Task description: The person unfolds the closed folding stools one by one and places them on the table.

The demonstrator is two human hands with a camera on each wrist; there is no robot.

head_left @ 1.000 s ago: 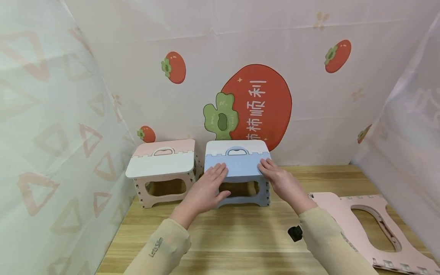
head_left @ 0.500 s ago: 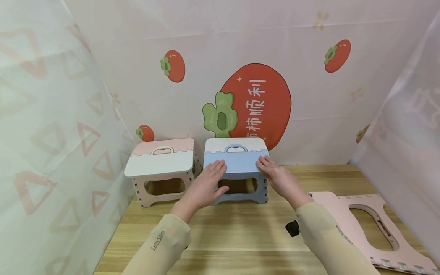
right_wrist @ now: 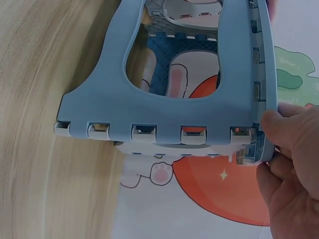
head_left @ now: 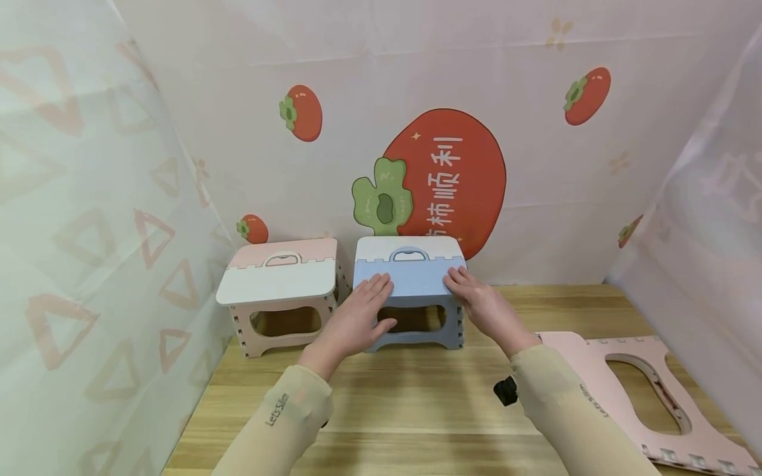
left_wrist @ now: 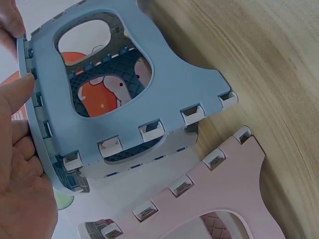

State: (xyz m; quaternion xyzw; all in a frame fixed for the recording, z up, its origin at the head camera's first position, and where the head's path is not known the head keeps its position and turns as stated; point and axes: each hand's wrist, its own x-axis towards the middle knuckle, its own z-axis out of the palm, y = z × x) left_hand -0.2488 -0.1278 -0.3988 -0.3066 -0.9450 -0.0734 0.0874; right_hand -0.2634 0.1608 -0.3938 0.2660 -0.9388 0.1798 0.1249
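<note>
A blue-and-white folding step stool (head_left: pixel 411 277) stands upright against the back wall, its carry handle (head_left: pixel 409 254) lying flat in the top. My left hand (head_left: pixel 357 317) holds the left front corner of its top, fingers over the surface. In the left wrist view, the thumb (left_wrist: pixel 20 92) lies at the front lip. At the right front corner my right hand (head_left: pixel 485 304) grips the top's edge. The right wrist view has that thumb (right_wrist: pixel 276 124) on the front rim and the other fingers curled behind the corner.
Just left of the blue stool stands a pink-and-white folding stool (head_left: pixel 282 284). A pink stool (head_left: pixel 601 390) lies folded flat at the right of the wooden table (head_left: pixel 411 416). Persimmon-printed cloth (head_left: pixel 536 165) covers the back, with more cloth on both sides.
The blue stool has shifted slightly back toward the wall, with both hands staying at its front corners. The pink stools have not moved.
</note>
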